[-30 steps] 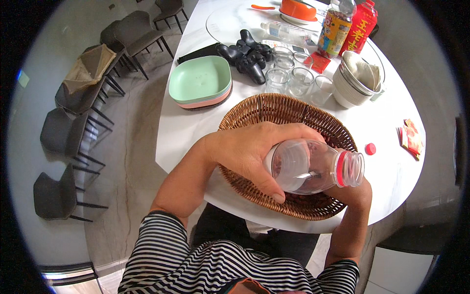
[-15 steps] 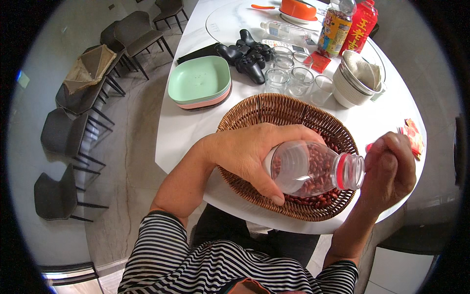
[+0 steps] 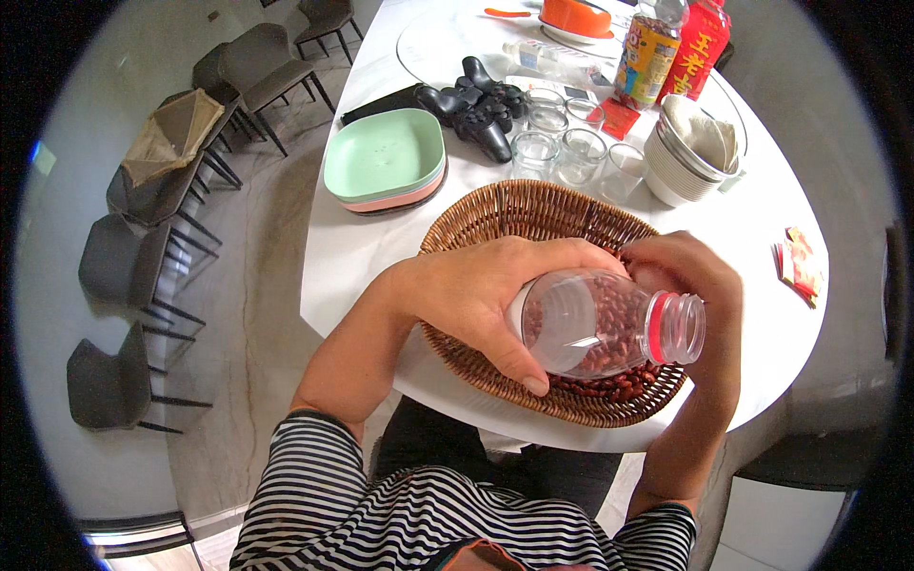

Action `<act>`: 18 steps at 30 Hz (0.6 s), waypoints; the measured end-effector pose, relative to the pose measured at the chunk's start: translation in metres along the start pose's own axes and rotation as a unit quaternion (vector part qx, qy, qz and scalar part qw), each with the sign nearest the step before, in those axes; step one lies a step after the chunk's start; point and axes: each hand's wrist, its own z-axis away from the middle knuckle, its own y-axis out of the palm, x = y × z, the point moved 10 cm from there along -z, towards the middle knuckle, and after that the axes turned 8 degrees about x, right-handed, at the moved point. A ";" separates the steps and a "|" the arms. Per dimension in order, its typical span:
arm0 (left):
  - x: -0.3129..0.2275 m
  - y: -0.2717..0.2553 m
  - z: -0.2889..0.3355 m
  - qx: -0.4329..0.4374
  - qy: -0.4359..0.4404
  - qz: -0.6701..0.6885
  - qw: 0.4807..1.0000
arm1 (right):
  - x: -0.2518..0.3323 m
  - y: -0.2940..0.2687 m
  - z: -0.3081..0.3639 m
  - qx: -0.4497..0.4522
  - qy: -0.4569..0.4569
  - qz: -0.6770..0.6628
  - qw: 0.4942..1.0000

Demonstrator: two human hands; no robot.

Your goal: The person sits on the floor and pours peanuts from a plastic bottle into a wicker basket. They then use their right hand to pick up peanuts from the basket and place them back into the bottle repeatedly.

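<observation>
My left hand [image 3: 486, 300] is wrapped round a clear plastic bottle [image 3: 590, 328] with a red ring at its neck. Uncapped, the bottle lies tilted on its side above a brown wicker basket [image 3: 519, 214], mouth toward the right. Small reddish-brown beans or nuts [image 3: 609, 388] fill the basket's bottom and show through the bottle wall. Behind the bottle neck, my right hand [image 3: 690, 271] reaches over the basket's right part with its fingers curled in. Its fingertips are mostly hidden, so whatever they hold does not show.
Stacked green and pink trays [image 3: 386, 157] stand at the left, beside black game controllers [image 3: 481, 109]. Several glasses [image 3: 581, 152] and stacked pale bowls [image 3: 685, 157] are behind the basket. Red packets [image 3: 800, 262] lie at the right. Farther back are a yellow-labelled bottle [image 3: 649, 57] and a red bottle [image 3: 700, 52].
My right hand has moved left and inward from beside the bottle's mouth to over the basket. The small red piece seen at its fingers is hidden now. My left hand holds the bottle nearly still.
</observation>
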 end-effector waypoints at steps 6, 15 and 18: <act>-0.001 -0.001 0.000 -0.003 -0.004 -0.011 1.000 | -0.026 0.058 0.029 0.208 0.031 0.106 0.972; -0.002 0.000 -0.002 -0.005 -0.006 0.016 1.000 | -0.058 0.079 0.041 0.211 -0.001 0.127 0.969; -0.002 -0.002 0.000 -0.011 -0.004 -0.001 1.000 | -0.045 0.074 0.037 0.223 0.006 0.107 0.969</act>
